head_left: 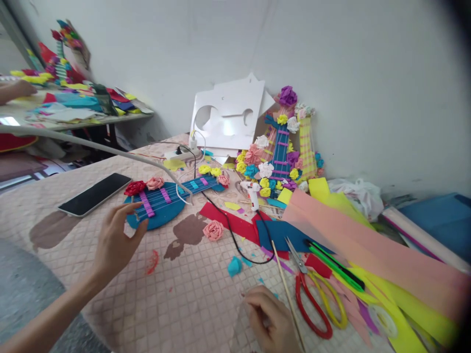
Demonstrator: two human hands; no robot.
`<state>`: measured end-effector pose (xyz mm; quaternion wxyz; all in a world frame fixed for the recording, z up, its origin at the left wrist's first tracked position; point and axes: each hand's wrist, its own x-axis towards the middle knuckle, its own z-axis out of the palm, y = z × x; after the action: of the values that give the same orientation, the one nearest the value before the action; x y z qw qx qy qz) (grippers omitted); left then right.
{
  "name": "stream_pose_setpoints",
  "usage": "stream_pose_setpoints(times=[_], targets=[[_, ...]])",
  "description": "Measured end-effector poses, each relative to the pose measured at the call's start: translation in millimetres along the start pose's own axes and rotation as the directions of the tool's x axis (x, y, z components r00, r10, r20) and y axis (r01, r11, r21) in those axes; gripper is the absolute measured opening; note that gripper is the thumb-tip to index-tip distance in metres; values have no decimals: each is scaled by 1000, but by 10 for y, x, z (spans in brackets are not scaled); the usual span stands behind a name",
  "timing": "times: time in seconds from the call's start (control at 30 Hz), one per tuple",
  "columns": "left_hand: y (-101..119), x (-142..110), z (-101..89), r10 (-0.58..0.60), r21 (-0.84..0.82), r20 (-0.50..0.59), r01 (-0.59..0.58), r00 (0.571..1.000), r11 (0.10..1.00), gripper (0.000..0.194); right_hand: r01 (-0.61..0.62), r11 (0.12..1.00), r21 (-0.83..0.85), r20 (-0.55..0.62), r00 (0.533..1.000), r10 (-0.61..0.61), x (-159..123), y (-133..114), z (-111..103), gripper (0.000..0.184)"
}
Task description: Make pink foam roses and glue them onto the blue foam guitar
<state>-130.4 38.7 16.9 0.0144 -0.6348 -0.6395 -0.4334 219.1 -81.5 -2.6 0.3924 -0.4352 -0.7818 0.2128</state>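
Observation:
A small blue paper guitar (167,211) lies on the table, trimmed with purple and blue strips, white strings and red, pink and yellow paper flowers. My left hand (119,238) is at its rounded end, thumb and fingers apart; whether the fingertips press on it I cannot tell. Low in the view my right hand (270,318) rests with curled fingers, and what they may hold is hidden. Close beside it are a thin wooden stick (283,279) and scissors (303,274) with red and yellow handles. A loose pink paper rose (213,230) and a blue paper piece (234,266) lie between my hands.
A white glue gun (252,193) trails a black cord. A phone (95,194) lies at left. Crepe paper strips (353,235) and a green cutter (336,264) cover the right. Flowered guitars (281,152) and white card (228,117) lean on the wall. Another person's hand (18,90) shows far left.

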Motion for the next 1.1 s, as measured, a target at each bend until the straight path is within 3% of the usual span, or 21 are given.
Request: stream_pose_setpoints(times=[0.1, 0.2, 0.27, 0.33, 0.53, 0.67, 0.83, 0.93, 1.1], targets=[[-92, 81, -23, -159, -42, -21, 158, 987, 986, 52, 14, 1000, -14, -2, 1000, -14, -8, 8, -7, 16], [-128, 179, -2, -451, -275, 87, 457, 888, 846, 62, 11, 1000, -17, 4, 1000, -11, -7, 0, -18, 16], [-117, 196, 22, -529, -415, 177, 550, 830, 725, 60, 6, 1000, -10, 0, 1000, -6, -6, -7, -21, 17], [-93, 146, 49, -529, -475, 212, 560, 821, 678, 56, 3, 1000, -4, -5, 1000, -3, -6, -11, -22, 17], [7, -148, 77, -405, -509, 266, 484, 875, 712, 51, -2, 1000, 10, -4, 1000, 2, -12, -12, -21, 16], [-26, -71, 72, -402, -422, 159, 430, 902, 798, 52, -16, 1000, 27, -18, 1000, 17, -25, -16, -8, 16], [-181, 159, 124, -557, -534, 211, 572, 803, 622, 52, 5, 1000, 8, -7, 1000, -5, -28, -12, -21, 16], [-165, 141, 132, -567, -556, 232, 586, 791, 590, 52, 21, 1000, -16, 9, 1000, -20, -17, -10, -37, 17], [25, -114, 63, -533, -593, 312, 600, 786, 537, 52, 6, 1000, -7, -7, 1000, -6, -17, -8, -21, 16]])
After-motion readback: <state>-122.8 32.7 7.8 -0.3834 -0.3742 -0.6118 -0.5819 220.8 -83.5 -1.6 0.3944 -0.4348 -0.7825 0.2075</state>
